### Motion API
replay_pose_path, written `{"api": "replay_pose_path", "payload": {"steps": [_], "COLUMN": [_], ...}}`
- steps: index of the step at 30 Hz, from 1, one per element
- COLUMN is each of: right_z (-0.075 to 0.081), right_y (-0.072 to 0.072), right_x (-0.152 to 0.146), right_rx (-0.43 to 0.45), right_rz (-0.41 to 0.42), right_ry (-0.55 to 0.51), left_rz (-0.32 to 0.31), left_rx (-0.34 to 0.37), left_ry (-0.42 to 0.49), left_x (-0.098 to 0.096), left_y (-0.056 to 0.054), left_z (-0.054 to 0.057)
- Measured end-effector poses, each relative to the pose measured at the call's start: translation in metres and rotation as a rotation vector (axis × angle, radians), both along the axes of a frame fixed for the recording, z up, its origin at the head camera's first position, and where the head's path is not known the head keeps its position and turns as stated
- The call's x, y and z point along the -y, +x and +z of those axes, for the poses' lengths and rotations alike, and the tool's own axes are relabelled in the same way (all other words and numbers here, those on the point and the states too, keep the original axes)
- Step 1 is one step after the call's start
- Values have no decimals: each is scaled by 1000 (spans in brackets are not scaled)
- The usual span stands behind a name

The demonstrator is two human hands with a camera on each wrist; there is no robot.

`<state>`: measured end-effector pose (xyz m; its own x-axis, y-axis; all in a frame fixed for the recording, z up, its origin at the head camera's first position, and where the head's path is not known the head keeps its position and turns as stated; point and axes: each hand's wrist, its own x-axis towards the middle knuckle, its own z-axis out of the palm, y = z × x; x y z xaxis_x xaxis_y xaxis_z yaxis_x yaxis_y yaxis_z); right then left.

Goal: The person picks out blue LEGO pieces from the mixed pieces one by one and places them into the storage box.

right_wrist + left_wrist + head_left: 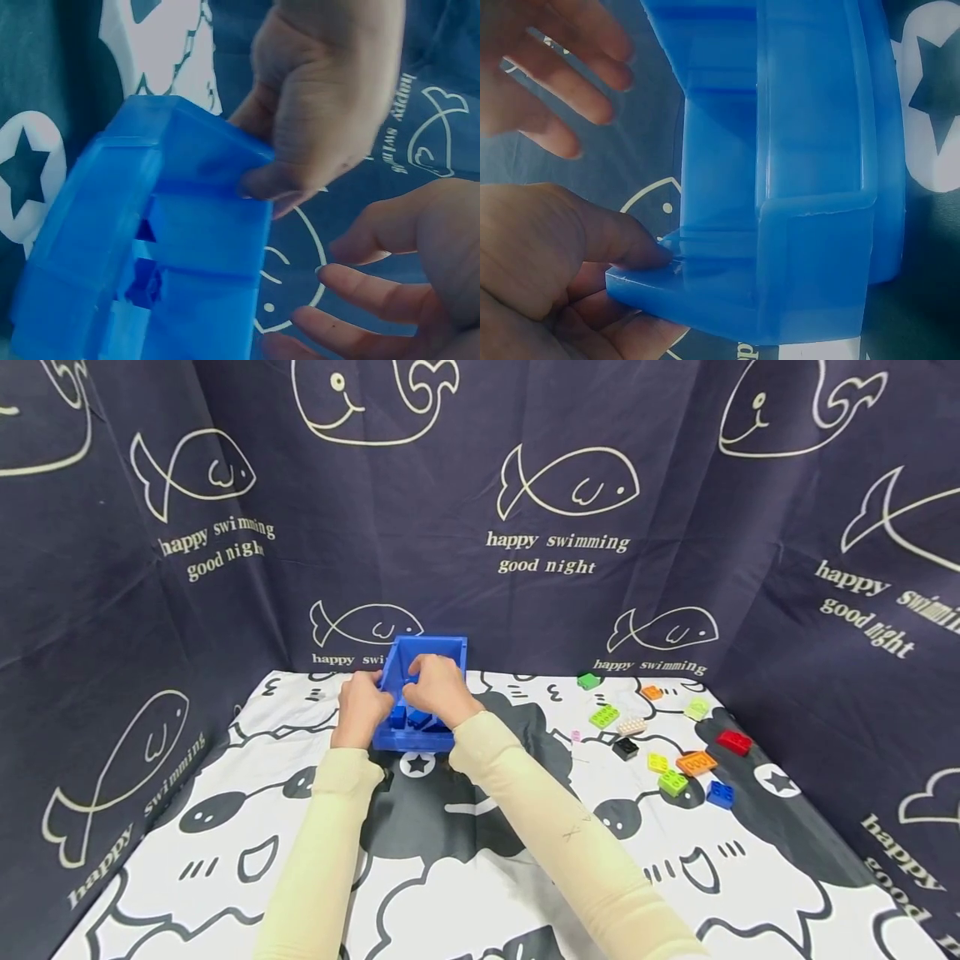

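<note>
A blue plastic bin with a low front lip stands at the back of the table, near the dark curtain. My left hand grips its left wall; in the left wrist view the thumb lies inside the wall and the other fingers pass underneath. Over the bin's opening is my right hand, its fingers loosely bent. The right wrist view shows that hand with spread fingers and nothing between them. Several blue bricks lie in the bottom of the bin, partly hidden by my hands.
Loose toy bricks lie scattered at the right: a red one, an orange one, a blue one, a black one and several green and yellow ones. A patterned cloth covers the table, with dark curtains around it.
</note>
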<state>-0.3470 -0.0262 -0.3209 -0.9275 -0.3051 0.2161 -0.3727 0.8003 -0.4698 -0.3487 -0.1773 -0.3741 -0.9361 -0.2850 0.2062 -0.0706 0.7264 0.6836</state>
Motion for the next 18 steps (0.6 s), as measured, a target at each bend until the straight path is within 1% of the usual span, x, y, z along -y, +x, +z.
{"api": "replay_pose_path", "payload": {"steps": [5, 9, 14, 18], "right_z": [12, 20, 19, 15], "right_y": [6, 13, 24, 31], "right_x": [-14, -29, -54, -75], "right_rx": [-8, -28, -47, -86], "right_rz": [-18, -4, 33, 17], "right_ry": [-23, -48, -54, -52], "left_rz": [-14, -10, -10, -6], "left_rx": [-5, -26, -38, -31], "left_ry": [8, 4, -12, -8], "left_x": [0, 1, 1, 1], "left_y": [-1, -1, -1, 1], "left_z": [-1, -1, 0, 0]}}
